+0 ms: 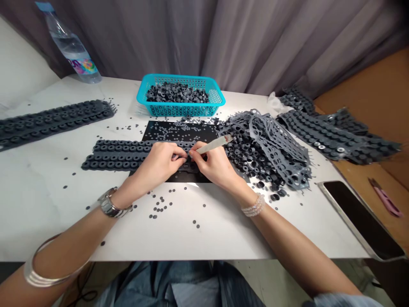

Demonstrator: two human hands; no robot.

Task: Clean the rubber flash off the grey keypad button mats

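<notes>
A dark grey moulded rubber strip [118,154] with rows of ring-shaped parts lies across the black mat [180,177]. My left hand [162,161] is closed over the strip, thumb and fingers pressed together at its right part; the fingertips hide what lies under them. My right hand [217,164] pinches a pale, flat-handled tool [214,145], its upper end pointing right and its tip hidden at the strip beside my left fingertips. To the right of this hand is a pile of loose black rubber rings [247,155], partly under perforated grey rubber sheets [281,145].
Behind the mat stands a turquoise basket [182,110] filled with small black rings. Another strip [57,119] lies at left, more strips [322,132] at right. A water bottle [72,49], phone [361,217] and pink-handled cutter [385,198] lie around. Small discs [161,209] are scattered.
</notes>
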